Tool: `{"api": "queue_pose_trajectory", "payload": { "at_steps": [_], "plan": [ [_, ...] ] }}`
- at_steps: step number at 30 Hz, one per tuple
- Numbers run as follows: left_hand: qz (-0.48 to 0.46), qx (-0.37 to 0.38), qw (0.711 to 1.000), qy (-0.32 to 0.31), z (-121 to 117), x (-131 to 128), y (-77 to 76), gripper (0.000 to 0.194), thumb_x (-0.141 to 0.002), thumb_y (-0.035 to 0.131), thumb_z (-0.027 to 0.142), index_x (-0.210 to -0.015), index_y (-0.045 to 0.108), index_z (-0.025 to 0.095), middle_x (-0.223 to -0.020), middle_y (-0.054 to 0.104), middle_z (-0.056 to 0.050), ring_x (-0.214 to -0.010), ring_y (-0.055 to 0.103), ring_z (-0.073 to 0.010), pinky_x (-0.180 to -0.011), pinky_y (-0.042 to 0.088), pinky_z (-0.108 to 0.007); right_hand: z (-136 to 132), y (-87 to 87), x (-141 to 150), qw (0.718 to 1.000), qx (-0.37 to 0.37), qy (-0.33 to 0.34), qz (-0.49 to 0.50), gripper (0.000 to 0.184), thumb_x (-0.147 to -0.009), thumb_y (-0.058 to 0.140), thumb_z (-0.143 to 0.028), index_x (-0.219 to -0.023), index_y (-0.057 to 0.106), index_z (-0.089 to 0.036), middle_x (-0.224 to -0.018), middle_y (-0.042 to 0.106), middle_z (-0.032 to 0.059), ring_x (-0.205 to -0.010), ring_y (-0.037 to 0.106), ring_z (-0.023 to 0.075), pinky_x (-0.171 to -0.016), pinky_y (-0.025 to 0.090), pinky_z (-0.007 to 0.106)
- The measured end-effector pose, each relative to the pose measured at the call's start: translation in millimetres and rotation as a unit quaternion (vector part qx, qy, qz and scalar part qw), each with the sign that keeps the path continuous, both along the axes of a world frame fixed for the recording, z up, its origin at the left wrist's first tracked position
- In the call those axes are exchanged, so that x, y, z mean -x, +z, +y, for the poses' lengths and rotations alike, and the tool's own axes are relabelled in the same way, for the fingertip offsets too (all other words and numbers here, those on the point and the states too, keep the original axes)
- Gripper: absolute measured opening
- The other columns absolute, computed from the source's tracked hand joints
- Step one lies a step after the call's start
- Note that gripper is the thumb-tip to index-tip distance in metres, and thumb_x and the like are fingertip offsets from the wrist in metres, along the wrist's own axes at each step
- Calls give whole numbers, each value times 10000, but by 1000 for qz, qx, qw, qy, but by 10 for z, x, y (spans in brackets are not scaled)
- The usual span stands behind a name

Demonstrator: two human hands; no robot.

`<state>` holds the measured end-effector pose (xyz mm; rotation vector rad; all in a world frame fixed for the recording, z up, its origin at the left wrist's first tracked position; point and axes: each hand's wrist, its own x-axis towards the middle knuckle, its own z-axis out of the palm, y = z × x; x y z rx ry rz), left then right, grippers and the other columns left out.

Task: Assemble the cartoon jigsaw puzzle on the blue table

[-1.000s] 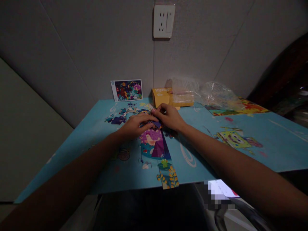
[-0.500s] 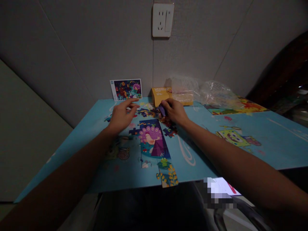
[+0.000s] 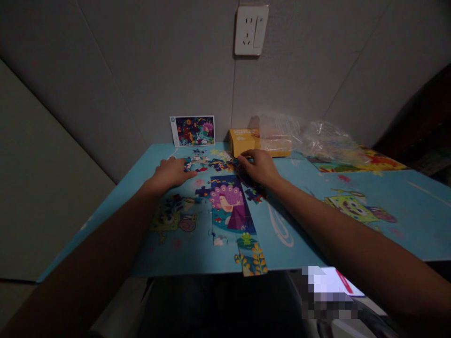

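The left hand [image 3: 169, 172] rests flat on loose puzzle pieces [image 3: 207, 163]; the right hand [image 3: 259, 166], fingers curled, sorts them above the joined strip [image 3: 230, 206]. Matching colours first helps.

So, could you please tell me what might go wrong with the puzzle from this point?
The assembled strip of colourful jigsaw puzzle juts past the near edge of the blue cartoon-printed table, so a forearm brushing it could knock its end section off. Both hands, left hand and right hand, rest among the loose dark puzzle pieces; a sweep might scatter them or break joined sections apart.
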<state>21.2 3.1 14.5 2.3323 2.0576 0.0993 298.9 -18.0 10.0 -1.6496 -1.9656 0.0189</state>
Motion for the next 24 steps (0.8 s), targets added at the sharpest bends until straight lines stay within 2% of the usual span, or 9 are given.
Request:
{"api": "queue_pose_trajectory", "payload": {
  "at_steps": [5, 10, 14, 17, 20, 22, 24],
  "plan": [
    [0, -13, 1000, 4, -31, -73, 93, 487, -788, 598, 537, -1077, 714, 162, -1111, 693, -166, -988, 634, -351, -816, 487, -409, -88, 50, 71, 999, -29, 38, 5, 321, -935, 513, -386, -998, 738, -166, -1025, 734, 103, -987, 631, 257, -863, 435, 349],
    [-9, -33, 999, 3, -25, -104, 101, 360, -764, 630, 452, -924, 734, 147, -976, 717, -158, -918, 652, -328, -782, 488, -393, -132, 47, 117, 998, -36, 58, 9, 298, -928, 535, -364, -959, 740, -150, -969, 737, 105, -912, 642, 252, -793, 445, 347],
    [-30, -65, 997, 19, -31, -123, 101, 442, -732, 651, 523, -907, 694, 119, -960, 693, -188, -901, 633, -340, -778, 487, -429, -133, 43, 117, 997, -38, 64, 17, 271, -918, 548, -336, -939, 739, -143, -962, 739, 112, -904, 647, 261, -785, 456, 360],
    [-84, -109, 990, 15, -69, -157, 113, 492, -704, 677, 541, -951, 647, 117, -935, 670, -182, -864, 623, -332, -751, 487, -438, -140, 44, 109, 996, -39, 78, 30, 251, -900, 558, -255, -1053, 712, -129, -984, 742, 113, -909, 648, 262, -815, 465, 376],
    [-145, -145, 978, -38, -139, -234, 122, 431, -701, 698, 485, -966, 610, 157, -892, 659, -125, -840, 615, -291, -758, 487, -416, -173, 44, 113, 986, -40, 153, 44, 445, -872, 547, -159, -1315, 569, -121, -1046, 741, 96, -934, 645, 248, -860, 471, 384],
    [-179, -162, 964, -112, -194, -302, 113, 396, -713, 697, 435, -988, 590, 171, -939, 658, -103, -874, 611, -264, -799, 486, -394, -213, 45, 131, 972, -33, 232, 35, 568, -856, 541, -136, -1420, 465, -141, -1131, 719, 89, -980, 639, 240, -886, 471, 384],
    [-208, -151, 947, -191, -241, -363, 89, 378, -741, 676, 395, -1029, 571, 175, -995, 651, -88, -897, 610, -234, -823, 488, -368, -259, 51, 163, 956, -25, 291, 8, 597, -846, 549, -147, -1436, 455, -158, -1191, 691, 99, -1029, 629, 243, -902, 469, 388]
  ]
}}
